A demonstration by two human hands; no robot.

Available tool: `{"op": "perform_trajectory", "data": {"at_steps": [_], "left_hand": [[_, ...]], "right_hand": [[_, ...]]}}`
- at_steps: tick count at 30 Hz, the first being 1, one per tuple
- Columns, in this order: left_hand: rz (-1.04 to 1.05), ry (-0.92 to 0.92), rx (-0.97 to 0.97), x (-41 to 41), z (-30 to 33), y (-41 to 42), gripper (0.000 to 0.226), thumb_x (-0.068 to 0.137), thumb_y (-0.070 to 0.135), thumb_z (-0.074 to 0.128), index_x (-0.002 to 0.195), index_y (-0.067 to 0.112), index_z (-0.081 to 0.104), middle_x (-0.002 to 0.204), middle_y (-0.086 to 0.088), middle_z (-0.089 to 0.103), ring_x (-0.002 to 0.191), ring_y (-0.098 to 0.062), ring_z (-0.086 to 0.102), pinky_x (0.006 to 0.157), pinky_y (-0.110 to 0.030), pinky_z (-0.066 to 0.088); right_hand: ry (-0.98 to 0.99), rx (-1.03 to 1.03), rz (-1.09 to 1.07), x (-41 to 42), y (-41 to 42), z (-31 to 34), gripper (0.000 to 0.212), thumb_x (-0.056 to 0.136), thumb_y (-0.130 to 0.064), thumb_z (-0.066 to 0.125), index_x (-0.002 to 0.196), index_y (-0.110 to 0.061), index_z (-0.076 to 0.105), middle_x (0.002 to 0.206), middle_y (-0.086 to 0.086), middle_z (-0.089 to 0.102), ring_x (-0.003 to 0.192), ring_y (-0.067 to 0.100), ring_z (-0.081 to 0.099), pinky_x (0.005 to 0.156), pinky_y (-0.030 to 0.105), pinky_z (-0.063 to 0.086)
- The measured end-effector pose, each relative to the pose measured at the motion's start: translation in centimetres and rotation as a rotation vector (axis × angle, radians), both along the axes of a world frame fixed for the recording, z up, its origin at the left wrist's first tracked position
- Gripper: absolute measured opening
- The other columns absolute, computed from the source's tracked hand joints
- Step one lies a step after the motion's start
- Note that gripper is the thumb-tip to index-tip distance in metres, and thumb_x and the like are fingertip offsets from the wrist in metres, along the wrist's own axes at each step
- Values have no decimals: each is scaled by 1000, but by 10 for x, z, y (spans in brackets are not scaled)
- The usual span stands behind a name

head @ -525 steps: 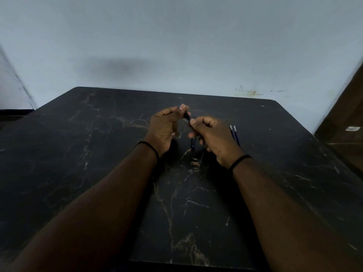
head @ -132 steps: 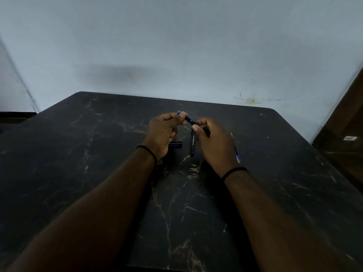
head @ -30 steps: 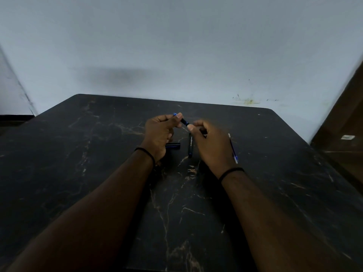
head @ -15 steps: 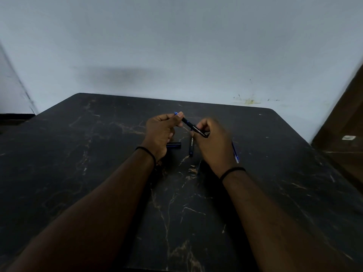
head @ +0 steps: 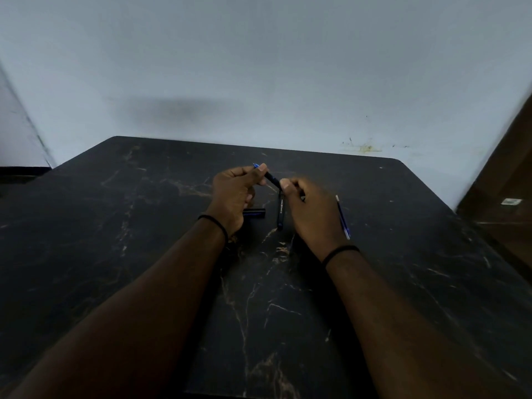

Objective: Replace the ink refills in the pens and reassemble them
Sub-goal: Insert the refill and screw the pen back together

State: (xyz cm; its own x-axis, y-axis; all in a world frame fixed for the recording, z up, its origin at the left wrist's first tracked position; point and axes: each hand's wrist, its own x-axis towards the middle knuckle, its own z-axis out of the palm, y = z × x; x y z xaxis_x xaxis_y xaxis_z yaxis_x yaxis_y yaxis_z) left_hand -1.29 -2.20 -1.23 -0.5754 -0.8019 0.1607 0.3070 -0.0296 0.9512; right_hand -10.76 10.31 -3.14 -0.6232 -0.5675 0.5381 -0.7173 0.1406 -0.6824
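Observation:
Both hands hold one dark pen (head: 272,180) above the black marble table (head: 144,226). My left hand (head: 234,194) pinches its blue-tipped front end, and my right hand (head: 309,210) grips the barrel's rear end. A second dark pen (head: 280,211) lies on the table between the hands, pointing toward me. A short dark cap (head: 254,213) with a blue stripe rests beside my left wrist. A thin blue ink refill (head: 342,217) lies just right of my right hand.
The table's far edge meets a pale wall (head: 259,67). A brown wooden surface (head: 506,191) stands at the right, beyond the table's right edge. Both wrists wear a black band.
My right hand has slid up the barrel toward my left hand, covering more of the pen. The pen, cap and refill on the table have not moved.

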Motion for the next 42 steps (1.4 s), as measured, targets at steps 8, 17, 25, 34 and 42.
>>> {"op": "perform_trajectory", "data": {"at_steps": [8, 17, 25, 34, 42], "left_hand": [[17, 12, 15, -1, 0, 0, 19, 90, 17, 68, 95, -1, 71, 72, -5, 66, 39, -8, 32, 35, -19, 25], [24, 11, 17, -1, 1, 1, 23, 91, 16, 67, 101, -4, 69, 73, -5, 65, 38, -8, 32, 35, -19, 25], [27, 9, 22, -1, 0, 0, 27, 90, 16, 68, 102, -7, 68, 69, -4, 66, 37, -7, 31, 35, -17, 24], [43, -9, 19, 0, 5, 6, 28, 88, 22, 71, 99, -4, 70, 77, -7, 66, 42, -9, 34, 37, -19, 25], [-36, -19, 36, 3, 8, 3, 18, 88, 20, 71, 84, 2, 70, 78, -9, 69, 47, -10, 35, 40, -21, 27]], "right_hand": [[26, 38, -27, -3, 1, 1, 28, 99, -38, 57, 74, -25, 55, 69, -6, 59, 66, 5, 55, 59, 33, 42], [3, -12, -7, 0, 2, 3, 23, 96, -31, 64, 76, -24, 56, 71, -7, 59, 67, 7, 56, 60, 32, 44], [-27, -10, 3, 0, 1, 1, 18, 87, -27, 76, 82, -25, 58, 81, -7, 65, 76, 9, 62, 65, 30, 51], [-45, 18, -2, 3, 1, 3, 9, 86, -28, 77, 85, -26, 68, 78, -11, 68, 73, 4, 63, 66, 32, 55], [9, 51, 10, 12, 7, 11, 13, 90, -32, 72, 82, -22, 73, 68, -5, 69, 63, 11, 63, 61, 33, 54]]}}
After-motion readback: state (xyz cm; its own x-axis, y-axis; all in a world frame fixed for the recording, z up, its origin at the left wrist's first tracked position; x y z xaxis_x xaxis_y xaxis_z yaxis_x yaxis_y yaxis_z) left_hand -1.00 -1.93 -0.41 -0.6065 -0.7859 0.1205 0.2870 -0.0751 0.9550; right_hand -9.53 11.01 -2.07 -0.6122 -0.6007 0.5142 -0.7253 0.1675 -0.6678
